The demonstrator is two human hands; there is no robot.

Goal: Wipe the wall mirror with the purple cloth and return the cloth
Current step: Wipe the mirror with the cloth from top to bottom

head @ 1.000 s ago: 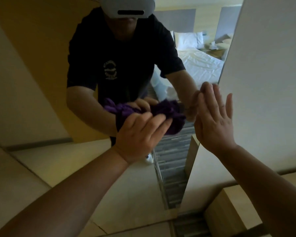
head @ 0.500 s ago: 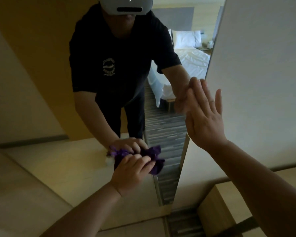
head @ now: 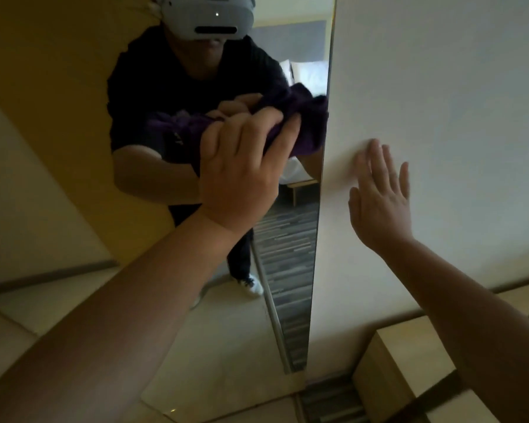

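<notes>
Mirror (head: 74, 148) glass — left hand (head: 242, 175) presses purple cloth (head: 300, 129); right hand (head: 379, 203) flat.

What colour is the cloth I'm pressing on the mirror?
Dark purple. The cloth, bunched under the left hand, shows best in the head view.

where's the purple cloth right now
In the head view, the purple cloth is bunched in the left hand, pressed against the mirror by its right edge.
</notes>
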